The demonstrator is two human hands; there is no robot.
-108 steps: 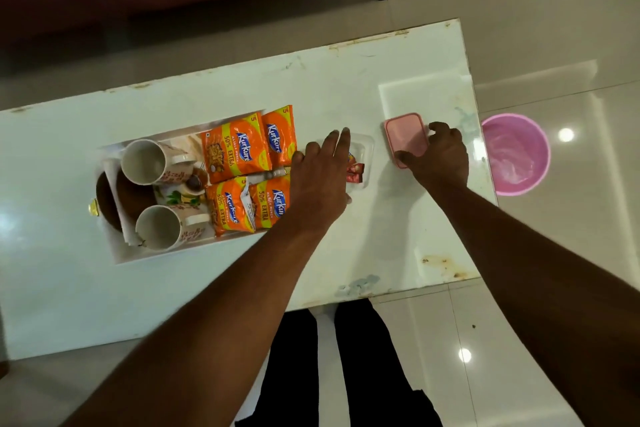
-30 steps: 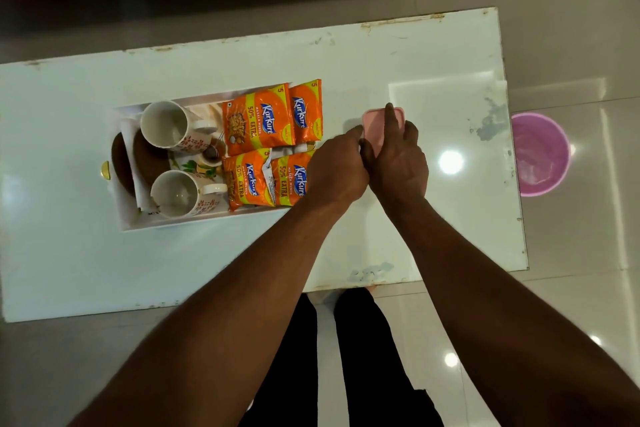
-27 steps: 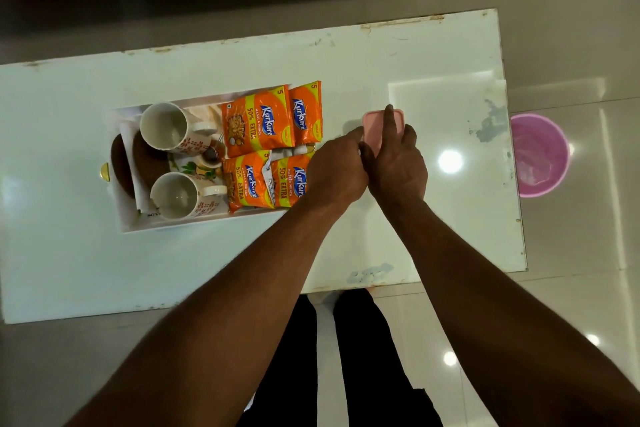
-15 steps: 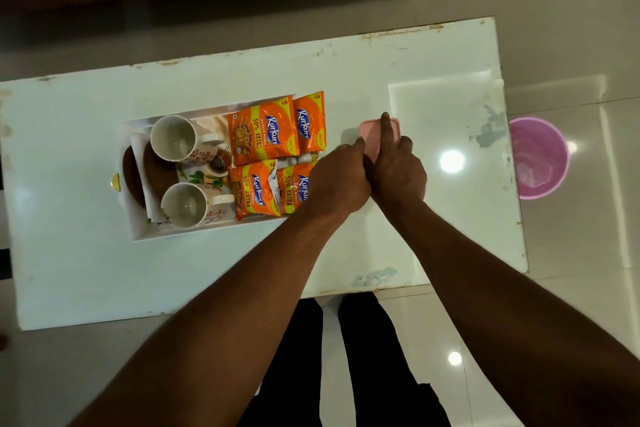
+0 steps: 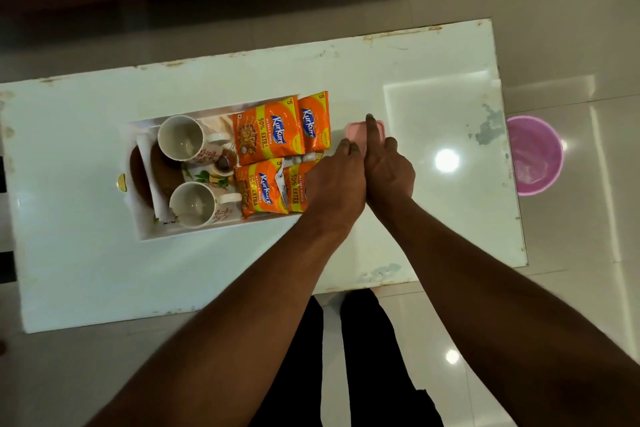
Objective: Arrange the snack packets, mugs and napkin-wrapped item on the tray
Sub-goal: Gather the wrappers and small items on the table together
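On the white table [image 5: 86,270], the white rectangular tray [image 5: 190,231] holds four orange snack packets [image 5: 266,137] at its right end, with two white patterned mugs [image 5: 180,139] and the napkin-wrapped brown round item [image 5: 165,174] at its left. Just right of the tray, the left hand [image 5: 334,184] curls onto a small pink-lidded box [image 5: 356,130]. The right hand [image 5: 389,168] lays a straight index finger across it; whether either hand grips cannot be told

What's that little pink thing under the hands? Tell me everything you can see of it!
The pink box has rounded corners and looks like plastic. It lies flat on the white table, just right of the tray. The right hand lays one straight finger across its top, and the left hand touches its left edge. The hands hide its near part.
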